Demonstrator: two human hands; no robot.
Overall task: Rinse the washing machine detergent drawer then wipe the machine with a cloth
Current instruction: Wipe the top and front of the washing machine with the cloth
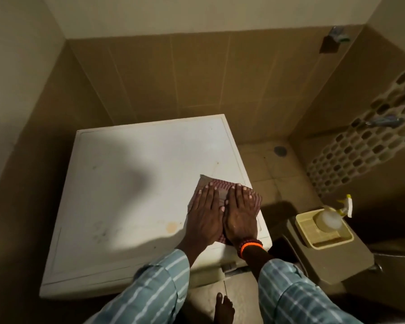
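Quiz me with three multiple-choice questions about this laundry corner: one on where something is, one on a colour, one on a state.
1. Where does the cloth lie? A) on the floor B) on the washing machine top, near its right edge C) on the wall
2. What colour is the wristband? A) orange B) green C) white
3. How are the hands placed? A) clenched B) raised C) flat on the cloth

B: the cloth rests on the lid.
A: it shows orange on the right hand wrist.
C: the left hand and the right hand press palms down.

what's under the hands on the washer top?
A striped cloth, pressed flat by both the left hand and right hand near the washer's right edge. The lid surface beneath the cloth is covered.
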